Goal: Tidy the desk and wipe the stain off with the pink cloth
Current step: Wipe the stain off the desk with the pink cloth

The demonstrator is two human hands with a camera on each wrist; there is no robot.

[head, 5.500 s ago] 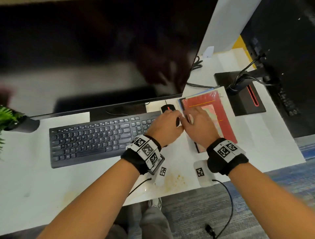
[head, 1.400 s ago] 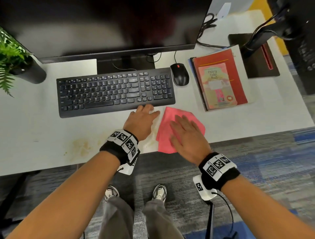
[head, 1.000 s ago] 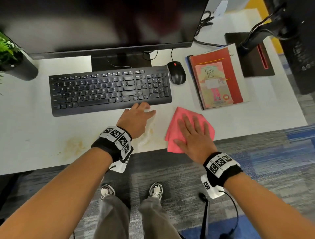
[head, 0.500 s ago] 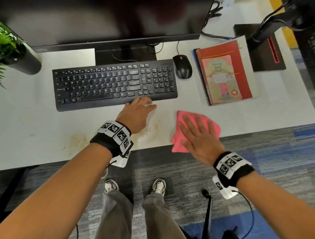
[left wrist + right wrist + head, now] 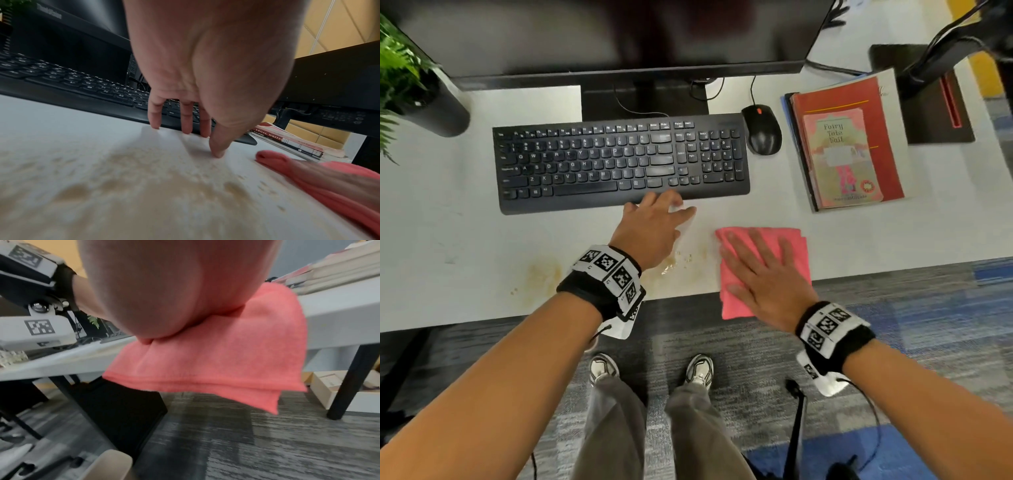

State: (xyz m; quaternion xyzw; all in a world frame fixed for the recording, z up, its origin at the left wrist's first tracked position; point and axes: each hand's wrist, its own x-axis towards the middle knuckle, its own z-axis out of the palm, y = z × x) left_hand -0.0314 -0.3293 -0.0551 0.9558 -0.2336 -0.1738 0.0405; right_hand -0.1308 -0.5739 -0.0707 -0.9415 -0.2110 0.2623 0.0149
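Now our right hand (image 5: pixel 763 274), fingers flat and spread, has slid the pink cloth (image 5: pixel 796 246) rightward off the stain (image 5: pixel 681 262), its near edge overhanging the desk (image 5: pixel 448 240). Our left hand (image 5: pixel 650 229) stays braced, fingers straight, beside the keyboard (image 5: pixel 619 161); another pass looks needed.

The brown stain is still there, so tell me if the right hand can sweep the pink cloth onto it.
Probably yes. The right hand lies flat on the pink cloth, and bare desk separates it from the stain. The left hand covers the stain's far side.
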